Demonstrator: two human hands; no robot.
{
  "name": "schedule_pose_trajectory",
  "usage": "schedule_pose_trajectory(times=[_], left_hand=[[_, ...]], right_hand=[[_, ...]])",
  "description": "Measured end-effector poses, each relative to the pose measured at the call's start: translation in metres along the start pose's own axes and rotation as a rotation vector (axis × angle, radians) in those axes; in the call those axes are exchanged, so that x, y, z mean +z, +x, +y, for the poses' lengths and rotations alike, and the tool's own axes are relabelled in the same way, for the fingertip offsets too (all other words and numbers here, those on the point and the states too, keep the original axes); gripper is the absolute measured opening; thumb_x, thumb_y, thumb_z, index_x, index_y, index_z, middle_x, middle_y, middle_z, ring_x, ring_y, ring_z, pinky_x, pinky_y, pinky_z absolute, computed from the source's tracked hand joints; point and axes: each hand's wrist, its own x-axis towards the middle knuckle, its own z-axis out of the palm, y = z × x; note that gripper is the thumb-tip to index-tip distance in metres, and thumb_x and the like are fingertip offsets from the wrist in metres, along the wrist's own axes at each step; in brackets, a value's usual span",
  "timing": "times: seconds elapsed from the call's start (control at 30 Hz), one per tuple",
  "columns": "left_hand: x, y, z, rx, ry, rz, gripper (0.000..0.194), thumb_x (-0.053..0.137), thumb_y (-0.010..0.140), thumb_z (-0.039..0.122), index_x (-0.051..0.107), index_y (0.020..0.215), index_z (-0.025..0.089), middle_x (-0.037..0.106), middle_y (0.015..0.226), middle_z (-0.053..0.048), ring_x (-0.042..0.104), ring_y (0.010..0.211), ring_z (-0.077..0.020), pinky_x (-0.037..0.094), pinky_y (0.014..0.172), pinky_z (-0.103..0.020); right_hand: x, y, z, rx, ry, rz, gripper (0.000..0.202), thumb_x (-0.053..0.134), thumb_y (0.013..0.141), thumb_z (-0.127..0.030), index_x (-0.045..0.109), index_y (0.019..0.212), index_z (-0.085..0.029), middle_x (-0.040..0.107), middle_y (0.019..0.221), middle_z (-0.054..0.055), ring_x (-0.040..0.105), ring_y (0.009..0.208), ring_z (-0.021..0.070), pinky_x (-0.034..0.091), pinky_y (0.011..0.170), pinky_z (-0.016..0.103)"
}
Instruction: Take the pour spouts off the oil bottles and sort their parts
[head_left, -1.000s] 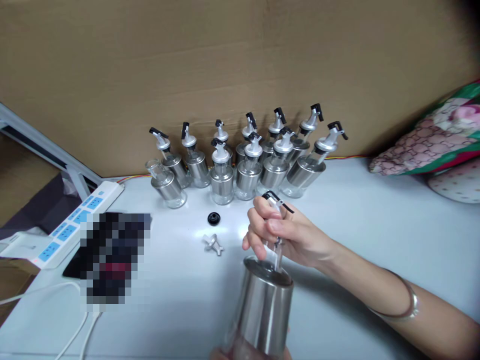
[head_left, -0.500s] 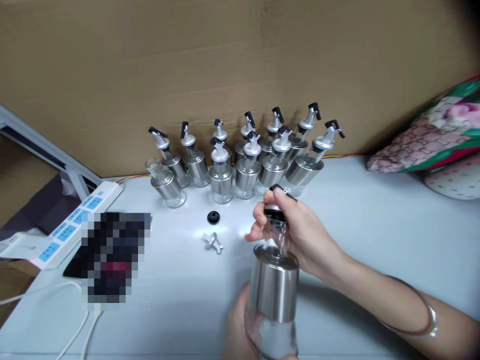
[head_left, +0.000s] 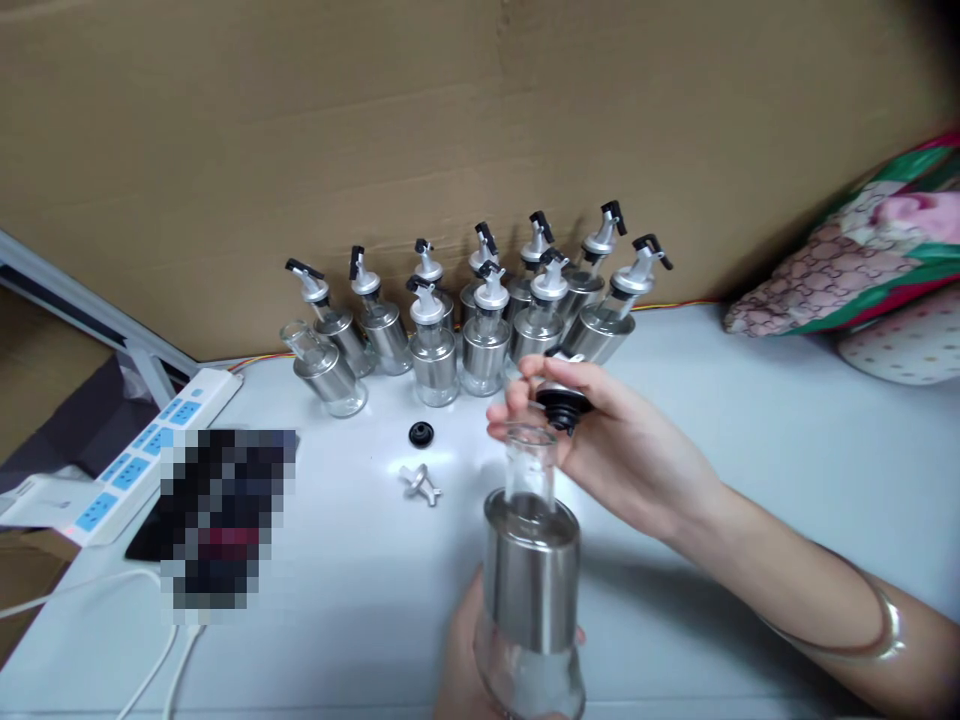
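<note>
Clasping a steel-sleeved glass dispenser bottle (head_left: 534, 585) in the left grip (head_left: 455, 650), wrapped round the clear lower glass and largely hidden behind it. Holding it nearly upright, with the bare glass neck (head_left: 531, 475) uppermost, just left of and below the right grip (head_left: 615, 445); impossible to tell whether touching the bench (head_left: 360, 610) at the base. Pinching a pour spout (head_left: 574, 358) in the right grip, clamped between thumb and fingers, with its ribbed black stopper (head_left: 562, 408) facing down, outside the neck, just above and to the right of the mouth. Wearing a silver bangle (head_left: 892, 628) on the forearm behind the right grip. Lying on the bench, left of the right grip: a loose silver spout piece (head_left: 422, 484) and, slightly farther off, a round black plug (head_left: 421, 434), near each other but apart. Standing beyond both grips, clustered before a cardboard panel (head_left: 337, 130): ten spouted bottles (head_left: 486, 355) and, at the left end of the cluster, a spoutless bottle (head_left: 328, 375). Lying well left of the left grip: a white power strip (head_left: 144, 462), a dark flat device (head_left: 225, 510) obscured by pixelation, and white cables (head_left: 176, 655). Resting far right, beyond the right grip: a floral fabric bundle (head_left: 832, 265).
</note>
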Motion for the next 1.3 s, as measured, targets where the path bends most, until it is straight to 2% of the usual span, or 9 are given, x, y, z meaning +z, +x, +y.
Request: schedule_pose_trajectory(times=[0.1, 0.2, 0.3, 0.43, 0.6, 0.73, 0.83, 0.97, 1.3], left_hand=[[0.0, -0.006, 0.003, 0.031, -0.048, 0.052, 0.075, 0.087, 0.046, 0.059, 0.066, 0.102, 0.015, 0.067, 0.087, -0.009, 0.052, 0.069, -0.0145, 0.037, 0.062, -0.026], [0.001, -0.007, 0.001, 0.099, -0.044, 0.128, 0.072, 0.086, 0.049, 0.06, 0.067, 0.101, 0.014, 0.067, 0.089, -0.01, 0.056, 0.078, -0.0187, 0.04, 0.071, -0.029], [0.001, -0.006, -0.001, 0.107, -0.078, 0.154, 0.07, 0.085, 0.049, 0.059, 0.068, 0.1, 0.015, 0.069, 0.09, -0.01, 0.059, 0.084, -0.0218, 0.042, 0.077, -0.031], [0.003, -0.009, -0.003, 0.1, -0.098, 0.143, 0.069, 0.087, 0.048, 0.053, 0.065, 0.101, 0.015, 0.069, 0.089, -0.01, 0.06, 0.078, -0.0203, 0.043, 0.07, -0.03], [0.005, -0.01, -0.011, 0.113, -0.101, 0.191, 0.083, 0.089, 0.044, 0.053, 0.056, 0.11, 0.017, 0.069, 0.092, -0.01, 0.061, 0.078, -0.0213, 0.045, 0.068, -0.03], [0.005, -0.001, -0.021, 0.31, -0.263, 0.27, 0.091, 0.087, 0.049, 0.057, 0.045, 0.124, 0.027, 0.066, 0.11, -0.01, 0.066, 0.093, -0.027, 0.049, 0.075, -0.033], [0.007, 0.004, -0.019, 0.301, -0.402, 0.248, 0.075, 0.078, 0.066, 0.056, 0.042, 0.126, 0.031, 0.058, 0.127, -0.012, 0.067, 0.097, -0.0271, 0.051, 0.075, -0.034], [0.01, 0.004, -0.008, 0.207, -0.412, 0.148, 0.053, 0.074, 0.075, 0.048, 0.05, 0.117, 0.026, 0.063, 0.11, -0.007, 0.069, 0.082, -0.0201, 0.048, 0.074, -0.031], [0.008, 0.001, -0.007, 0.198, -0.422, 0.079, 0.042, 0.076, 0.074, 0.047, 0.058, 0.101, 0.021, 0.064, 0.089, -0.001, 0.066, 0.07, -0.0138, 0.042, 0.07, -0.027]], right_hand=[[-0.008, -0.005, -0.016, -0.245, -0.45, -0.086, 0.011, 0.065, 0.083, -0.031, 0.067, 0.077, -0.022, 0.058, 0.064, -0.002, 0.057, 0.059, 0.0125, 0.048, 0.056, 0.025], [-0.011, -0.013, -0.025, -0.177, -0.929, -0.328, 0.024, 0.057, 0.091, -0.039, 0.071, 0.095, -0.02, 0.056, 0.056, -0.003, 0.047, 0.048, 0.0111, 0.037, 0.047, 0.025], [-0.007, -0.02, -0.021, -0.223, -1.159, -0.391, 0.025, 0.054, 0.093, -0.042, 0.067, 0.102, -0.023, 0.065, 0.075, 0.0, 0.057, 0.064, 0.0141, 0.042, 0.059, 0.026], [0.0, -0.02, -0.011, -0.328, -1.27, -0.357, 0.03, 0.057, 0.091, -0.046, 0.058, 0.115, -0.028, 0.068, 0.097, 0.002, 0.061, 0.084, 0.0182, 0.044, 0.07, 0.028], [0.013, -0.006, -0.013, -0.39, -1.339, -0.424, 0.021, 0.06, 0.089, -0.045, 0.061, 0.092, -0.023, 0.065, 0.074, -0.001, 0.053, 0.063, 0.0142, 0.039, 0.061, 0.026], [0.031, -0.001, -0.023, -0.53, -1.256, -0.465, 0.017, 0.061, 0.088, -0.038, 0.058, 0.082, -0.022, 0.059, 0.067, -0.004, 0.048, 0.055, 0.0105, 0.037, 0.054, 0.024], [0.047, 0.003, -0.029, -0.75, -1.239, -0.306, 0.015, 0.059, 0.09, -0.036, 0.057, 0.082, -0.023, 0.055, 0.065, -0.005, 0.047, 0.053, 0.0095, 0.037, 0.053, 0.023], [0.064, 0.027, -0.019, -0.932, -1.359, -0.11, 0.013, 0.053, 0.093, -0.036, 0.059, 0.089, -0.025, 0.058, 0.072, -0.003, 0.054, 0.064, 0.0132, 0.041, 0.063, 0.027], [0.073, 0.099, 0.035, -0.728, -1.775, -0.115, 0.02, 0.046, 0.092, -0.014, 0.055, 0.109, -0.015, 0.063, 0.086, 0.01, 0.056, 0.073, 0.0208, 0.034, 0.065, 0.031]])
